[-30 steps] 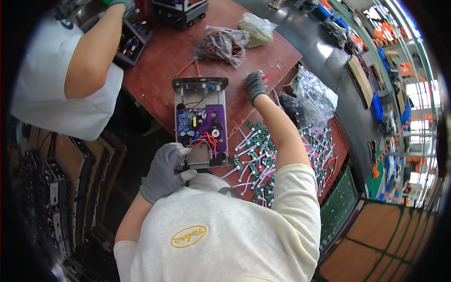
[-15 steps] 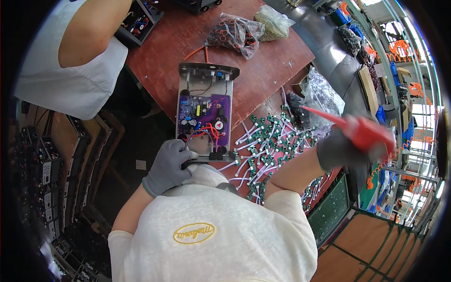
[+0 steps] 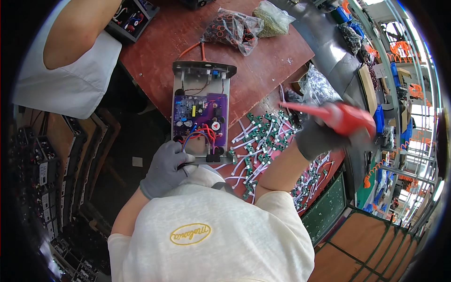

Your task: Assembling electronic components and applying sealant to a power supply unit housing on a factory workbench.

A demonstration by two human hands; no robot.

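An open metal amplifier chassis (image 3: 199,150) with a purple circuit board (image 3: 218,105) and red, blue and black wires lies in front of me. At its near left corner is my left hand (image 3: 165,168), in a grey glove, fingers closed on a thin black cable (image 3: 186,165). My right hand (image 3: 319,139), gloved too, is raised over the right side of the table. It grips a red tool with a long tapered tip (image 3: 345,120), blurred by motion. That tip points left, above the small green boards with white leads (image 3: 265,141), apart from the chassis.
On the red table (image 3: 159,66) lie a bag of dark parts with orange rings (image 3: 232,30) and a bag of yellowish small parts (image 3: 271,19). A co-worker's arm (image 3: 77,33) reaches in at upper left, near another open chassis (image 3: 131,19). Stacked chassis (image 3: 47,188) stand left.
My right hand has swung left with the red tool, bringing its tip nearer the chassis. In the picture, the chassis and my left hand sit slightly further left.
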